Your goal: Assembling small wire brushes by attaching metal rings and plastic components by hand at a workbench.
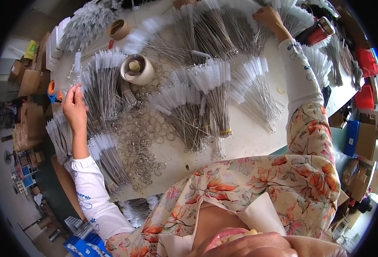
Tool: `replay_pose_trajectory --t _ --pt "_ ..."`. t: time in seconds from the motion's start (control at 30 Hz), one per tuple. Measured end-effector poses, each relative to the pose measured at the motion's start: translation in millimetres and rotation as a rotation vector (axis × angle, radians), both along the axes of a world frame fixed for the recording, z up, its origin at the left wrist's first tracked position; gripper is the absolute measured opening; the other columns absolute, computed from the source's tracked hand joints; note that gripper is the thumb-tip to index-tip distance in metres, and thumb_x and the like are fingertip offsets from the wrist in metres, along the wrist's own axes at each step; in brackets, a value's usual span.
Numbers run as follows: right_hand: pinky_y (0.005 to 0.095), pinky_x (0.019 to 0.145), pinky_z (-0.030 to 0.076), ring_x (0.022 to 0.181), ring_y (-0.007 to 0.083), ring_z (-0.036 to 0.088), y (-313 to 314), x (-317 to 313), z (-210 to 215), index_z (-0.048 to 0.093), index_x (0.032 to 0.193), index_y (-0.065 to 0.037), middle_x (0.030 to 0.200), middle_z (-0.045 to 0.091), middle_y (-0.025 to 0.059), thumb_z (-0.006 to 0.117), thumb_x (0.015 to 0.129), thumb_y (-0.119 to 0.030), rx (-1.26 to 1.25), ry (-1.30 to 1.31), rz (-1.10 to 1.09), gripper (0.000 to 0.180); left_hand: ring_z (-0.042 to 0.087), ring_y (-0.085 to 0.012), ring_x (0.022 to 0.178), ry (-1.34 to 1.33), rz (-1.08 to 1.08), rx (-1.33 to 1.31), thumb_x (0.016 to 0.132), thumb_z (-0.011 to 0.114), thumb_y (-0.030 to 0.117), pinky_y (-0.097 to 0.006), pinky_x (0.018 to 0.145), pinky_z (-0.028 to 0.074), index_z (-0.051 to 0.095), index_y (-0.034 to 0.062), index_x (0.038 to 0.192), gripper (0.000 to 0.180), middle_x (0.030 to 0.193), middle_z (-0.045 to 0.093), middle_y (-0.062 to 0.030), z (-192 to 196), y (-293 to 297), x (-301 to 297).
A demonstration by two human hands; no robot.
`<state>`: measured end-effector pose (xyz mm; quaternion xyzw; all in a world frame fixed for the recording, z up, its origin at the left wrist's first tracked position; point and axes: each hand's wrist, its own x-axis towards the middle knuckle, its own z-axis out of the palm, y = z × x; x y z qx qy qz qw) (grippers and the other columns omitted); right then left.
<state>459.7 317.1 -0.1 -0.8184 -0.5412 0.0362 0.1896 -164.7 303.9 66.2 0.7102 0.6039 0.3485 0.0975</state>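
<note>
Many bundles of thin wire brushes with white bristle tips (206, 90) lie fanned across a pale table (249, 137). My left hand (74, 107) reaches to the table's left edge, its fingertips pinching the white tip of a brush (77, 88) beside one bundle (103, 81). My right hand (268, 17) stretches to the far side and is closed over a bundle of brushes (240, 25) there. Both arms wear white sleeves under a flowered top.
A heap of loose metal rings (142, 145) lies in the middle front. A white roll (137, 68) and a brown tape roll (118, 29) stand behind it. Orange-handled scissors (52, 92) sit at the left edge and a red bottle (319, 30) far right. Cardboard boxes (30, 81) and a blue crate (84, 246) surround the table.
</note>
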Motion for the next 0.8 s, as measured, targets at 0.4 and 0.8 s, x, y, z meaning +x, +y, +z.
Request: replay_pose_trajectory --t 0.4,0.8 --pt "0.0249 0.065 0.049 0.076 0.0117 0.058 -72 -124 115 0.057 0.094 -0.003 0.082 0.058 0.0027 0.053 0.089 -0.015 0.605 1.229 0.517 0.014 0.038 -0.0007 0.056 -0.841 -0.346 -0.411 0.092 0.051 0.02 -0.016 0.047 0.032 0.063 -0.002 0.1 0.026 0.074 0.05 0.0026 39 -90 93" --pt "0.0234 0.084 0.041 0.093 0.0085 0.053 -202 -311 89 0.054 0.115 -0.005 0.101 0.058 0.0018 0.055 0.09 -0.019 0.519 1.508 0.82 0.029 0.06 -0.0163 0.065 -0.367 -0.523 0.535 0.08 0.056 -0.003 -0.023 0.061 0.049 0.057 0.0006 0.094 0.014 0.087 0.055 -0.0087 -2 -146 176"
